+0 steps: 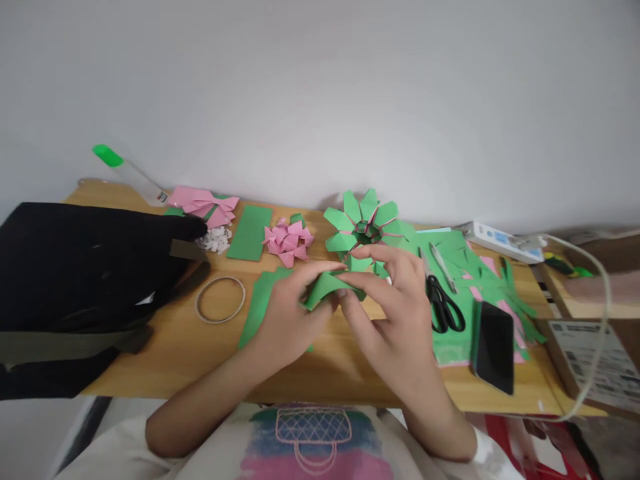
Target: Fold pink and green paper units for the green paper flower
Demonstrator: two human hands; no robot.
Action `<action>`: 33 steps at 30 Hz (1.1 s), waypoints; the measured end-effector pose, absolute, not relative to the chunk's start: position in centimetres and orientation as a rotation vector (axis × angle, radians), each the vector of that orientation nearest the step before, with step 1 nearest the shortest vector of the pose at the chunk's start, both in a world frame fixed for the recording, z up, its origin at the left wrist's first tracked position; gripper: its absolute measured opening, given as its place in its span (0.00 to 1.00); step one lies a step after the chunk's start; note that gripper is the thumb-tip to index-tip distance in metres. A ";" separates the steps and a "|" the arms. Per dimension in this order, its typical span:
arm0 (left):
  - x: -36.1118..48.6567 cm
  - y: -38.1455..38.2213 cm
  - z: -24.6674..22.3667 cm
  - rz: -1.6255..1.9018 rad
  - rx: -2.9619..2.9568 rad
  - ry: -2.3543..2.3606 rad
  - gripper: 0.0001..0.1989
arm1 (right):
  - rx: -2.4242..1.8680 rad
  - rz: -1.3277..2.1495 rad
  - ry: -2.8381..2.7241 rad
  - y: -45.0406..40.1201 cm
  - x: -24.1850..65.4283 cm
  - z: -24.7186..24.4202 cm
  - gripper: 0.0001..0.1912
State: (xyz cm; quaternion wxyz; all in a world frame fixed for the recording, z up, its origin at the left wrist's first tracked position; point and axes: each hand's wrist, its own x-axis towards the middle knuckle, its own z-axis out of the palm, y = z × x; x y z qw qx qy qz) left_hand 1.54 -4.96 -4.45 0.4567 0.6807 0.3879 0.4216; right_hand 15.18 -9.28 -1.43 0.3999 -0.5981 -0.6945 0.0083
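Head view: left hand (287,317), right hand (400,320), fingers clamped on curled green paper (321,288); far side, petalled form (369,207) looks assembled; left, green sheets (256,308) lie unfolded!

Prob. a home craft spot: wooden table (170,360) w/ cut paper (253,232), scissors (443,307), backpack (90,267).

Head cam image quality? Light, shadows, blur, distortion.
Head view: soft light, wall brighter mid-frame than at the corners; faint shadow left of the green paper flower; held green paper slightly soft; black fabric loses detail; label print illegible; wide-angle stretch toward the edges.
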 end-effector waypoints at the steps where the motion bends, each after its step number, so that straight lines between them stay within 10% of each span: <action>1: 1.6 -4.9 -4.4 1.019 1.637 0.959 0.14 | -1.524 0.052 -1.749 -9.1 15.2 -1.6 0.08; 22: 1.1 -4.4 -5.3 0.835 1.141 0.736 0.16 | -1.532 0.095 -1.852 -8.5 15.9 -1.8 0.05; 33: 1.8 -4.3 -4.9 0.882 0.884 0.808 0.16 | -1.394 0.402 -1.913 -9.0 17.3 -1.4 0.33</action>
